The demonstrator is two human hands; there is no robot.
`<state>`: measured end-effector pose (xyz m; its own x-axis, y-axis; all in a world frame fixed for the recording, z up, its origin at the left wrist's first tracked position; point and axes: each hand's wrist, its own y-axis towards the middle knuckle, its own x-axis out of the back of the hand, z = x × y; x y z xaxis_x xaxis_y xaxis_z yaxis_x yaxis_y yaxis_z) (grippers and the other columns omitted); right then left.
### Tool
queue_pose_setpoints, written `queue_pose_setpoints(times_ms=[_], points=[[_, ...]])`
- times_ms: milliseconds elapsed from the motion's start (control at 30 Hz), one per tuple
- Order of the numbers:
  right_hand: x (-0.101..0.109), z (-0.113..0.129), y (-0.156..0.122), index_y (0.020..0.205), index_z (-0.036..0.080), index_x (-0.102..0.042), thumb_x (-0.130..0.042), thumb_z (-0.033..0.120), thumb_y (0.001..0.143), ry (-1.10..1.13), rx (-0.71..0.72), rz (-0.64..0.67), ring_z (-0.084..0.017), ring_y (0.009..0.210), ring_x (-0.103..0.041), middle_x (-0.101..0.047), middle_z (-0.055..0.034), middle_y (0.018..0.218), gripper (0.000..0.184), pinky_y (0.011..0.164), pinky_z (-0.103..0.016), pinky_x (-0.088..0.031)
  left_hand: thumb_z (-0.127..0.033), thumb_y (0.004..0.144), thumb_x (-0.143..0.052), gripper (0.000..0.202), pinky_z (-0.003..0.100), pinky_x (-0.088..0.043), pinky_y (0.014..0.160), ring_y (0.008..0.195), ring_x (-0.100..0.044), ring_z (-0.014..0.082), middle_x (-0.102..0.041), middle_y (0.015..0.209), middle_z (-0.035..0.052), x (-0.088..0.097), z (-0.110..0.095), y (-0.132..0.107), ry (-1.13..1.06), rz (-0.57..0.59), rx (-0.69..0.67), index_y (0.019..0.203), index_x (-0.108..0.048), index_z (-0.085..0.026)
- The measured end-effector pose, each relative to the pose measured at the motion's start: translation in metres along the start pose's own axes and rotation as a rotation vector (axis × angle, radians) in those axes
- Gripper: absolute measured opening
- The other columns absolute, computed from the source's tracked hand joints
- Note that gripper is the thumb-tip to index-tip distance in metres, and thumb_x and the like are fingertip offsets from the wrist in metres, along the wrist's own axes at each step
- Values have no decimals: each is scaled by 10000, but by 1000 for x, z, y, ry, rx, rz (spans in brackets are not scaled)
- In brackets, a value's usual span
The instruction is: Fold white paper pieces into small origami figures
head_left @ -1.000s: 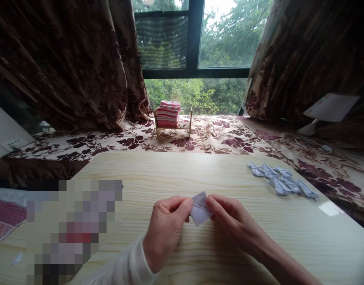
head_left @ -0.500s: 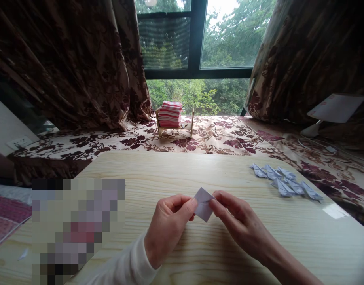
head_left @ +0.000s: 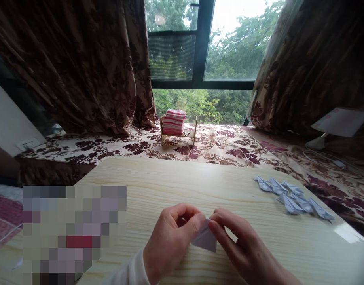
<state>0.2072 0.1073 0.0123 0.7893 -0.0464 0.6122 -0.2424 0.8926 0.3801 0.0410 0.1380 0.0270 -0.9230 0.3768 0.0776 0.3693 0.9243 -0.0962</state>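
Observation:
A small folded piece of white paper (head_left: 206, 238) is held between my two hands, just above the wooden table (head_left: 158, 178). My left hand (head_left: 173, 237) pinches its upper left edge between thumb and fingers. On the other side, the thumb and forefinger of my right hand (head_left: 235, 237) close on its upper right corner. The lower part of the paper hangs free below the fingertips, showing a crease across it. Part of its upper edge is hidden by the fingers.
Several folded white paper pieces (head_left: 291, 198) lie together at the table's right side. A flat white square (head_left: 348, 232) is near the right edge. Beyond the table, a small wooden rack (head_left: 194, 134) holds folded striped cloths (head_left: 173, 122). A lamp (head_left: 339, 122) stands at right. The left of the table is blurred out.
The paper has turned from a diamond facing me to a piece hanging below my fingertips. Both hands have shifted lower in the view, which has itself tilted up slightly.

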Motion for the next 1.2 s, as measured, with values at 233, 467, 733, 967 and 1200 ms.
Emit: queue_pose_setpoints(times_ms=[233,467,733,967,1200], points=[[-2,1,2,702,171,-535,-434,202,937,-42,126,9,-125,595,-499,-534,-14,623,258,580,-239,-430,-257,805,-524,185,240,-404,633,658,-507,133,-551,651,5,3,-6,-7,251,8,-136,668,-580,-145],[1,2,0,682,163,-544,-434,192,933,-17,123,21,-126,589,-500,-536,-21,610,276,569,-241,-424,-346,822,-506,247,237,-343,544,599,-429,116,-482,622,-12,5,-3,-5,174,127,5,679,-540,-147],[11,-3,1,705,163,-594,-480,241,929,79,54,-31,-104,578,-504,-529,2,620,262,543,-212,-406,-332,830,-498,290,254,-340,579,631,-432,131,-487,627,4,8,-8,-4,131,279,-25,692,-629,-113],[2,6,0,656,173,-542,-473,256,926,123,-16,-114,-101,563,-479,-504,14,604,290,527,-215,-379,-340,853,-507,306,284,-417,707,742,-532,187,-598,706,50,-1,-7,-10,192,184,-142,704,-670,-127],[2,4,1,602,186,-462,-420,272,944,58,-9,-95,-101,535,-442,-461,22,568,355,518,-228,-353,-387,842,-506,340,253,-328,577,615,-404,124,-489,614,0,0,-2,-7,59,308,-6,682,-637,-116]])
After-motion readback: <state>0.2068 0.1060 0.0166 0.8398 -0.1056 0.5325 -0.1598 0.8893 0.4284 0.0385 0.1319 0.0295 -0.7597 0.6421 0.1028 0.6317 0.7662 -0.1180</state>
